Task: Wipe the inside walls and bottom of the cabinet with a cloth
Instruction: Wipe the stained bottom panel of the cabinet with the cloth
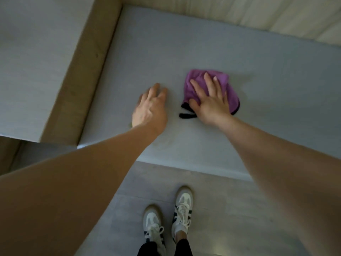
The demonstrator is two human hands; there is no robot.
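Cabinet bottom (184, 52), a pale grey panel, fills most of my view from the head camera, and the purple cloth (228, 89) lies on it roughly midway between the left wall and the right side of the frame, well clear of the back edge. I see the cloth bunched, with a dark trim and a black loop (186, 115) trailing out toward the front edge. My right hand (210, 100) lies flat on top of the cloth, fingers (208, 80) straight and spread, pressing it against the panel rather than curling round it. My left hand (149, 106) is just beside the cloth, on its left, apart from it; its fingers are loosely bent and grasp nothing, and I cannot tell whether the fingertips touch the panel. A tan wooden side wall (81, 71) rises along the left edge of the panel, and a cream back wall (258, 17) runs along the far edge. Below the front edge I see grey floor (221, 209) and a pair of white sneakers (182, 209) with dark stripes.
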